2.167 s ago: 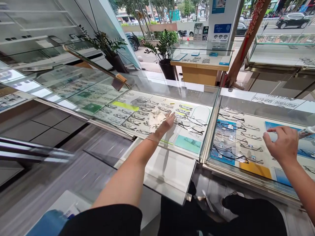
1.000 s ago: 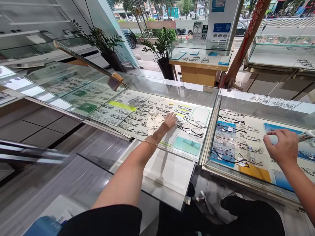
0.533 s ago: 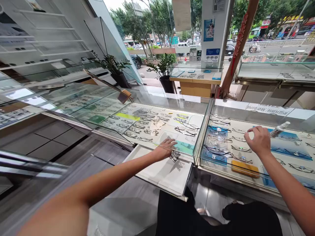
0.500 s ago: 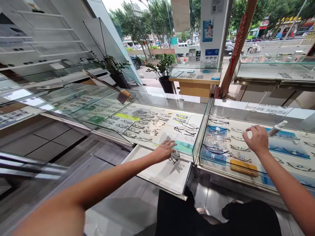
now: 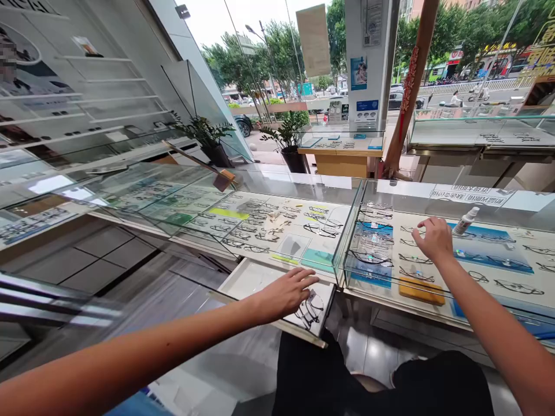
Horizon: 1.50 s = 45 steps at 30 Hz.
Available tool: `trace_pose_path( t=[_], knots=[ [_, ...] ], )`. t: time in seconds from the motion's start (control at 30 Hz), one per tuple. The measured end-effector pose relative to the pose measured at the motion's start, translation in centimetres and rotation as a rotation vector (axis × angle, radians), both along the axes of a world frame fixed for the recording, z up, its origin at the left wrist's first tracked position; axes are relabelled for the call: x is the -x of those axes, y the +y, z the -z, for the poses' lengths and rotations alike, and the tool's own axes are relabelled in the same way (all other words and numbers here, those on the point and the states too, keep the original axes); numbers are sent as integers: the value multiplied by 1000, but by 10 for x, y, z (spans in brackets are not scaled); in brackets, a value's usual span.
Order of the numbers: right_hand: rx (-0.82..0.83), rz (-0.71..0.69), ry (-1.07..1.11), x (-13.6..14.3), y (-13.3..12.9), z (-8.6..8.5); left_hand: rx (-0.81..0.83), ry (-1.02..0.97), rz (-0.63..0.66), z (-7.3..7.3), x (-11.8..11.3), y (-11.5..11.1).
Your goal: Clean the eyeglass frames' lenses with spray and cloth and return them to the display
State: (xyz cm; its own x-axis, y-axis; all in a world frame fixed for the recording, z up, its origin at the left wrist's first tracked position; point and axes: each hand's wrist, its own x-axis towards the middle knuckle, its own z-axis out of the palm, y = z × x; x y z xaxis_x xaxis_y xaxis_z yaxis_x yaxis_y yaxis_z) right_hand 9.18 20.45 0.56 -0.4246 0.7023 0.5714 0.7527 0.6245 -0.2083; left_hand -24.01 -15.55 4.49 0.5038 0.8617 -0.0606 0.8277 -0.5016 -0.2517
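My left hand [image 5: 286, 293] hovers over the pulled-out white drawer [image 5: 247, 277], its fingers stretched out and holding nothing. Just beyond its fingertips, a pair of dark-framed eyeglasses [image 5: 310, 312] with a small tag lies in the drawer, partly covered by the hand. Above the right glass display case, my right hand [image 5: 435, 240] has loosely bent fingers spaced apart, with nothing visible in them. Beside it, a white-capped spray bottle [image 5: 466, 221] stands on the glass top. Rows of eyeglasses [image 5: 373, 257] show through the glass below.
A yellow case [image 5: 421, 292] lies inside the right display. The left display holds a teal sheet [image 5: 318, 259] and a crumpled cloth [image 5: 274, 222]. A wooden-handled object [image 5: 224, 179] is on the glass farther left. Potted plants [image 5: 291, 141] and a wooden trunk [image 5: 407, 98] stand beyond the counter.
My left hand has let go of the eyeglasses, which hung from its fingers and now lie in the drawer. The right hand's fingers have loosened. The view has tilted.
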Motion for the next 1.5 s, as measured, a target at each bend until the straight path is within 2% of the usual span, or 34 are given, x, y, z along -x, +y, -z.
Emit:
trace_pose_path(
  t=[0.1,0.2,0.3,0.4,0.5,0.6,0.67,0.77,0.87,0.97,1.3,1.5],
  knots=[
    [15,10,-20,2,-1,0,-27,-6,-3,-30,-7,-2],
    [17,9,-25,2,-1,0,-39,-7,-74,-60,-2,13],
    [12,-4,1,2,0,0,-45,-11,-187,-83,13,52],
    [8,-19,28,1,1,0,-101,4,-282,-94,32,108],
    [19,-18,24,0,0,-2,-160,22,-327,-89,50,167],
    [34,3,-1,0,-2,-5,-165,35,-406,-74,61,217],
    [39,13,-11,0,-3,-6,-146,53,-446,-61,65,241],
    [37,10,-10,-1,-4,-6,-132,72,-463,-44,68,264],
    [28,6,8,-1,-4,-4,-125,81,-465,-31,70,276],
    [25,3,23,-2,-4,-1,-117,80,-459,-24,72,282],
    [38,-4,31,-4,1,1,-84,22,-470,-15,73,281],
    [12,-1,18,-4,1,0,-104,-28,-490,-14,74,292]
  ],
)
